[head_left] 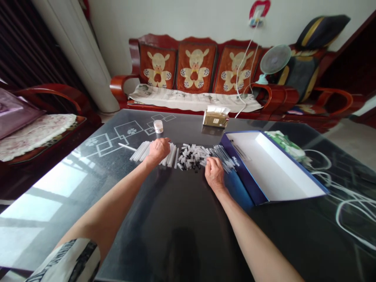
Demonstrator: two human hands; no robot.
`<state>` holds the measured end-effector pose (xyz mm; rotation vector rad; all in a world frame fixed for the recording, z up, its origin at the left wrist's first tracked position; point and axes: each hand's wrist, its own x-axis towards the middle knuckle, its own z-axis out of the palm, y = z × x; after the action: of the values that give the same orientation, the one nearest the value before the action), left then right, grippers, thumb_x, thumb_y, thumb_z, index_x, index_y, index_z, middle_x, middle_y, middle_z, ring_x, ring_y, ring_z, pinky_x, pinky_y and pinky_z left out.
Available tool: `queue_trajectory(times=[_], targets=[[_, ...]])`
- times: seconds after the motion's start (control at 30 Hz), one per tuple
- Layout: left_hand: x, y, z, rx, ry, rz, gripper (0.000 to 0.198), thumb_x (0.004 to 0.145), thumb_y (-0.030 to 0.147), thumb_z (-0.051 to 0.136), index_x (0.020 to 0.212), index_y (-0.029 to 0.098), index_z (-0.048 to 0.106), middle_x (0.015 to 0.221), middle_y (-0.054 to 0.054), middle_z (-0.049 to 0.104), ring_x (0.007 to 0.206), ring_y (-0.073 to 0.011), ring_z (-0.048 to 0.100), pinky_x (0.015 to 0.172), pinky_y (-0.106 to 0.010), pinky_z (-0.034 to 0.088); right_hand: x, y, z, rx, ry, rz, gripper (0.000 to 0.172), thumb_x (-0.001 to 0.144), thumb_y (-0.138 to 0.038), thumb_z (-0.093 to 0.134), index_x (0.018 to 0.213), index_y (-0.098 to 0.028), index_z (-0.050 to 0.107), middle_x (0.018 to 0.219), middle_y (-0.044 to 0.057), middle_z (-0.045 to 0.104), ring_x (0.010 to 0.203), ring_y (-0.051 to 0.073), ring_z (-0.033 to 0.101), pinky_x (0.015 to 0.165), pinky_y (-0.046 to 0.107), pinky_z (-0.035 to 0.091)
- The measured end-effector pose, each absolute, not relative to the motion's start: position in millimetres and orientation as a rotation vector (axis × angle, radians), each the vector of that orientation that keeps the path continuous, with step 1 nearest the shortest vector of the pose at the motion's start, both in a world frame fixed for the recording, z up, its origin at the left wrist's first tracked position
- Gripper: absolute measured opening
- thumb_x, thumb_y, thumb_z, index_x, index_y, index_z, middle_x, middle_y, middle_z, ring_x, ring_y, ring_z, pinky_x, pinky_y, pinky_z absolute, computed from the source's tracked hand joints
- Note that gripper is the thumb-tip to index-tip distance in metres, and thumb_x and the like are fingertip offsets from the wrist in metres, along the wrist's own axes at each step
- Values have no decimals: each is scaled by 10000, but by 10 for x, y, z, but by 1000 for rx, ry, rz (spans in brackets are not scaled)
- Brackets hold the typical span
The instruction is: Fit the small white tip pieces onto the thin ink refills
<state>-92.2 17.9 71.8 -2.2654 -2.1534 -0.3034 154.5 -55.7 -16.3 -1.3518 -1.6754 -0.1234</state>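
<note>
white plastic bits [192, 156], short and shiny with small black ends, lie in a loose heap on the dark glass table [176, 223]. just left of the heap, clear tubes [143, 152] lie side by side in a neat row, smooth and thin like drinking straws. one more tube [127, 147] lies alone, further left of the heap. just right of the heap, thin sticks [223, 157] with dark lines fan out in a tidy bunch. so the long pieces are lined up, and the short ones are all mixed up, not yet put in order. the left hand [158, 150] sits on the tubes, left of the heap, with its fingers [164, 144] bent down over them and close together. i cannot tell if they grip or just rest. the right hand [214, 174] is just right of the heap, with its fingers [212, 162] curled down at the ends of the thin sticks. they look nearly closed, but i cannot tell if they hold one. a blue box [243, 172] with a white inside stands open further right of the heap. behind the heap are a small jar [158, 126] with a white lid and a brown pack of tissues [216, 117].
</note>
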Motion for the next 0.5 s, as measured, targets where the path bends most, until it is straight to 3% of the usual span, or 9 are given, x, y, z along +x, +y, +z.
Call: queue_trajectory(times=[0.23, 0.5], targets=[[-636, 62, 803, -2434, -2158, 71, 306, 837, 205, 455, 979, 159, 722, 999, -152, 713, 972, -265, 670, 821, -326, 518, 1513, -541, -189, -1394, -1780, -181, 240, 862, -135, 429, 962, -144, 647, 955, 116, 633, 919, 222, 570, 873, 353, 459], [-345, 176, 748, -2455, -2246, 86, 278, 824, 208, 546, 1045, 120, 690, 1056, -209, 681, 1038, -276, 654, 868, -355, 521, 1509, -535, -190, -1408, -1778, -186, 244, 860, -126, 430, 976, -142, 644, 978, 112, 627, 934, 218, 563, 887, 344, 446]])
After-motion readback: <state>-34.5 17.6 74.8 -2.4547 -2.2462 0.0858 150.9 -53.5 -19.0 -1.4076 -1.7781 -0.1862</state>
